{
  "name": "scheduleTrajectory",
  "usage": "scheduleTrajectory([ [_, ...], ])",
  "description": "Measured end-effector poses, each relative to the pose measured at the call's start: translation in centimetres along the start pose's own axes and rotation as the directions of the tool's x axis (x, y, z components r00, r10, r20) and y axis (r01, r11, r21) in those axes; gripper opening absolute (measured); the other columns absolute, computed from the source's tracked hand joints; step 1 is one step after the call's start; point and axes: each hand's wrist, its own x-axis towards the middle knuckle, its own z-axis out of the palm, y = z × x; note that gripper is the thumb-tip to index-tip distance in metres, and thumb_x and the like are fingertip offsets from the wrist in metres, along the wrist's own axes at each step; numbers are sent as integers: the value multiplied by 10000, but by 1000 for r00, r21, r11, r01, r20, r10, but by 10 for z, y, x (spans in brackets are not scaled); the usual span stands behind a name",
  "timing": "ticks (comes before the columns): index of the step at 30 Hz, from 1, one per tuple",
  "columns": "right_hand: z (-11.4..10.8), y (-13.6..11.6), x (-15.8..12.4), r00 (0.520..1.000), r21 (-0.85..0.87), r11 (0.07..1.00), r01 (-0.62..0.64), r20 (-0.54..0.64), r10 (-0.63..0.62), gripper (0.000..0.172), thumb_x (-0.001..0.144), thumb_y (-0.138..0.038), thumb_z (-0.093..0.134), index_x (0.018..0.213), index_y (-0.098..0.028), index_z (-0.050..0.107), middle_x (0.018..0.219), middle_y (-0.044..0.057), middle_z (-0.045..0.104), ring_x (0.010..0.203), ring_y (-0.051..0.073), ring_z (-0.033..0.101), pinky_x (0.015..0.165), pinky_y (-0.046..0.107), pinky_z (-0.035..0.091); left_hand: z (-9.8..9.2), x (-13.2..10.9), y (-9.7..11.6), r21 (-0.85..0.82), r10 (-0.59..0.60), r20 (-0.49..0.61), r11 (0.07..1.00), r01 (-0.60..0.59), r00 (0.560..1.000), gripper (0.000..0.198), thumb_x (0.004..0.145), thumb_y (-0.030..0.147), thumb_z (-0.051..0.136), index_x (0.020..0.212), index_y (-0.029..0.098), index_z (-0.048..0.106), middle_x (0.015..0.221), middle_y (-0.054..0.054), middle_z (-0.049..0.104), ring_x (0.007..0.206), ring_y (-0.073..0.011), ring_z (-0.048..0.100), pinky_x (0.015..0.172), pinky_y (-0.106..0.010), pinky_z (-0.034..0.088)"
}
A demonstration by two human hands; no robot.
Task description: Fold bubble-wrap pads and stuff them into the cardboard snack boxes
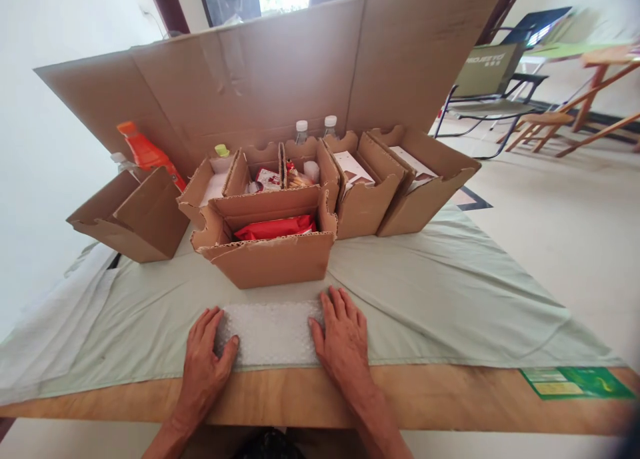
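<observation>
We have a sheet of bubble wrap (273, 332) lying flat on the green cloth (440, 299), near the table's front edge and just at 6 o'clock of the open cardboard box (273, 259) that holds a red packet (275, 227). We judge the sheet very light, soft and limp, a little slick, with bubbles that would burst under a hard pinch. Held by one corner it would flop, so its two short ends look the best places to take hold. Our left hand (205, 359) rests palm-down on the 9 o'clock end, thumb spread onto the sheet. Our right hand (343, 335) lies flat on the 3 o'clock end, fingers pointing to 12. Both hands are spread wide and apart, gripping nothing.
</observation>
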Motion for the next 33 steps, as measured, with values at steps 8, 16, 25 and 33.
scheduleTrajectory([
  [8, -11, -1, -4, 998, 189, 981, 45, 29, -51, 113, 914, -138, 526, 944, -189, 623, 1260, 169, 680, 1245, 353, 545, 990, 525, 412, -2, 5, 4, 4, -63, 30, 998, 63, 998, 242, 904, 411, 572, 988, 196, 642, 1364, -186, 601, 1301, -373, 537, 1081, -634, 437],
  [16, -15, -4, -8, 997, 406, 911, 76, -21, -74, 189, 948, -147, 463, 1030, -216, 618, 910, 71, 727, 825, 233, 645, 763, 373, 497, -12, -2, 22, -260, -331, 63, 905, 336, 941, 285, 892, 427, 560, 1084, 218, 586, 1129, -117, 691, 1079, -286, 658, 992, -516, 508],
  [25, -26, -11, -29, 981, 557, 809, -190, 132, 139, 323, 949, -306, 531, 1233, -208, 651, 989, 71, 759, 811, 206, 709, 768, 329, 582, -33, 16, -2, -321, -391, 282, 823, 470, 876, 726, 810, 501, 605, 1428, 162, 428, 1186, -121, 619, 755, -181, 632, 682, -357, 553],
  [33, -38, -24, -56, 969, 490, 838, -239, 176, 174, 433, 963, -368, 540, 1355, -197, 607, 939, 59, 765, 721, 190, 716, 705, 296, 604, -40, 11, -9, -180, -251, 335, 929, 323, 908, 610, 842, 351, 478, 1422, 163, 465, 877, -19, 677, 638, -178, 638, 675, -351, 545],
])
